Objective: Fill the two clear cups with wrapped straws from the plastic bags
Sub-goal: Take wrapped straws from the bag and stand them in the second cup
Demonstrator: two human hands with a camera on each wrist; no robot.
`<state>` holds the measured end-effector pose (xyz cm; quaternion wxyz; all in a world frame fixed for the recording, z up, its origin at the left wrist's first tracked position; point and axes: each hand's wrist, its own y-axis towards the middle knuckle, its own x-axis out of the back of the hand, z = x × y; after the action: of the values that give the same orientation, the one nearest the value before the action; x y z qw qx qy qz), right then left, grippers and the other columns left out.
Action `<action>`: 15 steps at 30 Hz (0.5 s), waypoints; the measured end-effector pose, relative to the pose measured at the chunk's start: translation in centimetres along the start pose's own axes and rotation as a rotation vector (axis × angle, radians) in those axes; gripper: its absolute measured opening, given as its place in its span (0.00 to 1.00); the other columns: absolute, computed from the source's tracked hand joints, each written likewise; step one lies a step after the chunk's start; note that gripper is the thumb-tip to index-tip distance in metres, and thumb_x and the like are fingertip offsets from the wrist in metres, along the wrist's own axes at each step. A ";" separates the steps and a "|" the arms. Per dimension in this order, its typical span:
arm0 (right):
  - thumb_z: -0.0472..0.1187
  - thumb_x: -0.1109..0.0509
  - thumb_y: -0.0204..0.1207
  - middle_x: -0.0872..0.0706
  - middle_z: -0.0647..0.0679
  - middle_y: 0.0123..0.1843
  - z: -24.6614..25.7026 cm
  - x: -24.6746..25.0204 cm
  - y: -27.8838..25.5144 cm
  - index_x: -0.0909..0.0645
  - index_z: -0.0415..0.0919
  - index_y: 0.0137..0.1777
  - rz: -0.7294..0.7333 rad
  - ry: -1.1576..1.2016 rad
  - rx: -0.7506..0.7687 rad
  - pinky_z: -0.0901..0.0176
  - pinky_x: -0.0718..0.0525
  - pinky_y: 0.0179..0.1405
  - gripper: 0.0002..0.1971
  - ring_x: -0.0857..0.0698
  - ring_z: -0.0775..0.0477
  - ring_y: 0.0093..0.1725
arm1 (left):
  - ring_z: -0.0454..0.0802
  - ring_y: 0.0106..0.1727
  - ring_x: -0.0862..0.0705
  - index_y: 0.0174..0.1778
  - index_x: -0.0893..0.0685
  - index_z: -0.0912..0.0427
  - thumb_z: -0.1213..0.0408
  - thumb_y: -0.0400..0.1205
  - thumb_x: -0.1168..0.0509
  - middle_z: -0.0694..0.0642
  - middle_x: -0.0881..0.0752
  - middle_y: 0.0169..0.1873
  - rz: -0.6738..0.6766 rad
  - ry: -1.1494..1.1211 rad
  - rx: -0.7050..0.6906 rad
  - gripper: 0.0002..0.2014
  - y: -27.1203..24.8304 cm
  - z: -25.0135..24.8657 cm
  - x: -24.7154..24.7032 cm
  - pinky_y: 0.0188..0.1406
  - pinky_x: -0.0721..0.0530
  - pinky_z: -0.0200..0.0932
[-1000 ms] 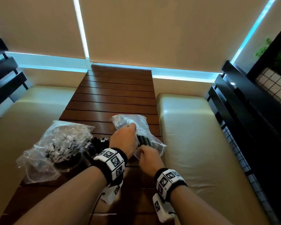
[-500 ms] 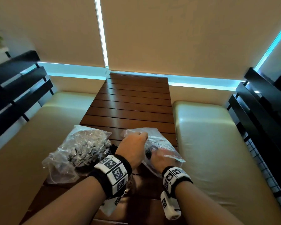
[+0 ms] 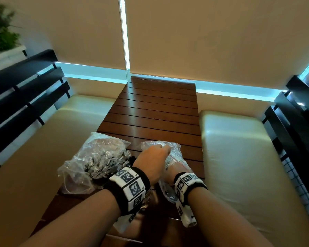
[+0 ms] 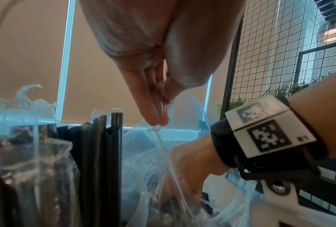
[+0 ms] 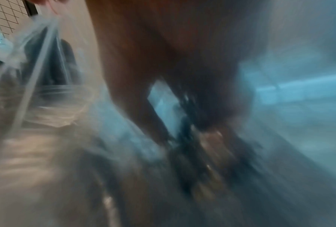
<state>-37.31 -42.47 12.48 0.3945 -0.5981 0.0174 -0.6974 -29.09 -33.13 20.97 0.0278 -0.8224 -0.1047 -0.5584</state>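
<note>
Left hand (image 3: 152,162) pinches the red-striped mouth of the right-hand plastic bag (image 3: 175,157), lifting it open. Right hand (image 4: 190,165) is plunged inside that bag to the wrist; its grip cannot be told, the right wrist view being blurred. Black wrapped straws (image 4: 104,153) stand upright just left of this bag. A second bag (image 3: 95,157) lies at the slatted table's (image 3: 155,113) near left edge.

Blurred right hand (image 5: 182,76) inside clear plastic bag (image 5: 36,50).

Dim warm light; right-wrist view motion-blurred.
</note>
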 end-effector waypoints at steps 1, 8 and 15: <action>0.49 0.32 0.80 0.15 0.40 0.65 0.3 0.0 -0.2 0.19 0.40 0.67 0.001 0.006 -0.006 0.48 0.20 0.59 0.19 0.17 0.37 0.65 | 0.54 0.43 0.22 0.44 0.30 0.52 0.77 0.77 0.39 0.51 0.22 0.43 0.002 -0.004 0.001 0.13 0.0 0.0 0.0 0.40 0.23 0.45; 0.45 0.38 0.84 0.16 0.45 0.50 0.8 0.1 -0.4 0.16 0.43 0.53 -0.034 -0.138 -0.037 0.56 0.24 0.43 0.11 0.21 0.47 0.46 | 0.53 0.41 0.25 0.42 0.31 0.53 0.76 0.77 0.39 0.49 0.25 0.40 -0.034 -0.008 0.005 0.12 0.8 0.6 0.0 0.39 0.23 0.46; 0.40 0.39 0.87 0.19 0.43 0.69 0.1 2.0 -0.9 0.22 0.38 0.68 -0.027 -0.161 0.068 0.60 0.26 0.53 0.14 0.21 0.46 0.62 | 0.51 0.38 0.25 0.42 0.25 0.58 0.77 0.78 0.42 0.51 0.22 0.38 -0.088 -0.025 0.028 0.08 2.0 0.6 -0.1 0.36 0.28 0.43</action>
<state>-37.62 -42.96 14.61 0.4054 -0.6387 -0.0461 -0.6524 -28.14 -34.98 20.78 0.0132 -0.8236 -0.1489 -0.5472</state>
